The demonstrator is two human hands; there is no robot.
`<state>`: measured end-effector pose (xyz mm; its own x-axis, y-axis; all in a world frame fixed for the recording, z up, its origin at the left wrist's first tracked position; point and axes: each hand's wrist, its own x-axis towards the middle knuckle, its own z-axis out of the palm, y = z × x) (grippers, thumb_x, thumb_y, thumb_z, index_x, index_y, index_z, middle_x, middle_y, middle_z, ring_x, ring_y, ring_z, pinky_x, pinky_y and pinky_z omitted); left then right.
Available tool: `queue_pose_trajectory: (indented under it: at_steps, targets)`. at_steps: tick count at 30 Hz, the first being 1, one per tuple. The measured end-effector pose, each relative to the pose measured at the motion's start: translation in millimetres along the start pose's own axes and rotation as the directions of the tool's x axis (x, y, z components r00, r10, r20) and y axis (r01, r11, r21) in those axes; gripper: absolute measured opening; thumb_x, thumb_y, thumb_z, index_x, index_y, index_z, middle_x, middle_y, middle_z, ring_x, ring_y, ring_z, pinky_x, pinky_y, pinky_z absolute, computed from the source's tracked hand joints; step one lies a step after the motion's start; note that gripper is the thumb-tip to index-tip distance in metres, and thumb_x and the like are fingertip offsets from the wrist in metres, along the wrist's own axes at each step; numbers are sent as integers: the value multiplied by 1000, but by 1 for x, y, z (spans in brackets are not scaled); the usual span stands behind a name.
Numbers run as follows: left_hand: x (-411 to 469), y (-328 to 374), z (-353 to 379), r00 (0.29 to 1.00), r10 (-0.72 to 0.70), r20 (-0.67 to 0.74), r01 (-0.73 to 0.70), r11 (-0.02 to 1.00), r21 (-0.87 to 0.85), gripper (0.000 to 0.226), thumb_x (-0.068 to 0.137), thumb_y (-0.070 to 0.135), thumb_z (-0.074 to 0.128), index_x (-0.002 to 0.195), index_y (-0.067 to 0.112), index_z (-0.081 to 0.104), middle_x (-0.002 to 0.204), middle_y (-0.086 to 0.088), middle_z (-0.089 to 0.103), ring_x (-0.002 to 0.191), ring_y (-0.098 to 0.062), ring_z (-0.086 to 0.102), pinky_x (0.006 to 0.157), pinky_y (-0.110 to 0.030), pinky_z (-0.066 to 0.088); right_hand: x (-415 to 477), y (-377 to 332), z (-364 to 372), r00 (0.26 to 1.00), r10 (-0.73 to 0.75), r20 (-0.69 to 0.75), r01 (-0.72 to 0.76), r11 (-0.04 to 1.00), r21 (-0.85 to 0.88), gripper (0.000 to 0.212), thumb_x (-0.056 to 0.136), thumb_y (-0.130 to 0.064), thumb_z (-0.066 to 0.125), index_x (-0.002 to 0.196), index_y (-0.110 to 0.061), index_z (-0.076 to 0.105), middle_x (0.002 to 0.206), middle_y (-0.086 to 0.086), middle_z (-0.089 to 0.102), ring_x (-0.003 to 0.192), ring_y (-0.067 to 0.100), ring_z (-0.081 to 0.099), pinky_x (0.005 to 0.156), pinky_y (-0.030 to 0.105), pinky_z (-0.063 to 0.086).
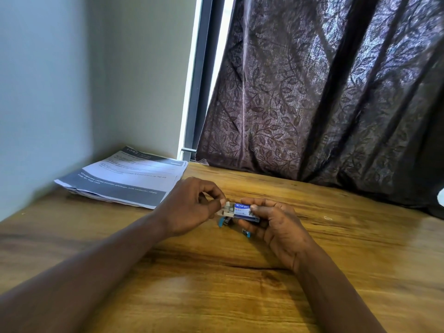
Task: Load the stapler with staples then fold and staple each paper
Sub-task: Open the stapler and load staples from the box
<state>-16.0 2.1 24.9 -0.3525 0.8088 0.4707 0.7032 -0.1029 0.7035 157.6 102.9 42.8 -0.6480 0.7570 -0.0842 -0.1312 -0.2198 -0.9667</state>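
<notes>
The right hand (276, 227) is clamped on a small blue staple box (246, 212), while the left hand (192, 207) pinches the box's inner tray (227, 211), slid partway out toward 9 o'clock. Just below the box, blue parts of a stapler (224, 222) peek out between the hands. All this hovers over a wood-grain tabletop (216, 272). A stack of printed papers (125, 176) lies at 10 o'clock, against the pale wall (72, 80). A dark leaf-patterned curtain (324, 92) hangs at 1 o'clock.

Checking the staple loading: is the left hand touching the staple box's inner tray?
Touching. Head view shows the left hand pinching the slid-out tray of the staple box.
</notes>
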Motion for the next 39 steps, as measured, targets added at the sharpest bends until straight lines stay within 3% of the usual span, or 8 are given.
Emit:
queue_pose_trajectory:
  at_steps: [4,9,15,20,24,27,30,39]
  targets:
    - [4,0,-11,1000,12,2,-12,997,-82,10,91,15,74,86,22,78,91,7,79,77,-12,74,69,-21,59,2,-1,-2,999,-15,-49,16,1000,24,20,97,8,51,97,6,71,100,24,74,73,25,77,62,29,64]
    - [2,0,-28,973,70,219,-108,980,166,13,82,13,80,74,24,79,96,13,77,93,-5,71,72,-9,47,10,0,-7,989,-63,-131,72,995,67,20,96,8,50,106,10,67,109,27,71,89,34,73,61,30,64]
    - [-1,-7,-23,936,-15,352,-96,951,295,4,78,25,82,77,22,79,106,20,73,107,4,63,82,-21,42,9,0,-9,987,-36,-156,44,998,49,20,97,6,49,100,6,69,108,28,71,92,36,73,61,29,63]
    - [-1,-11,-25,941,-16,339,-85,955,283,3,78,22,82,76,23,80,103,18,74,103,5,64,78,-15,44,6,0,-9,989,-27,-146,34,998,46,21,98,6,48,104,7,68,110,28,70,99,38,72,63,30,64]
    - [0,-11,-27,963,12,268,-71,975,210,17,84,17,77,74,30,78,93,13,78,90,0,69,67,-5,45,7,0,-10,989,-14,-144,20,999,41,21,98,4,50,107,5,69,110,26,71,98,36,73,68,31,64]
    - [2,-15,-26,990,34,139,-65,972,228,10,87,20,76,82,29,78,84,15,77,80,-3,70,66,-12,46,7,-1,-11,989,-13,-146,19,999,39,21,98,4,50,106,5,69,108,26,71,96,35,73,68,32,64]
    - [4,-22,-25,998,34,49,-47,957,288,8,88,26,75,94,31,77,88,17,76,78,-4,69,72,-27,54,8,0,-11,990,-12,-139,17,999,36,21,98,5,49,104,5,70,107,26,72,94,34,74,70,33,64]
    - [2,-23,-27,995,-50,86,-4,842,540,32,91,46,68,121,35,71,116,9,65,94,-10,53,81,-31,41,6,2,-4,991,-31,-134,34,999,20,22,98,8,48,99,3,69,108,26,70,87,31,72,62,28,63]
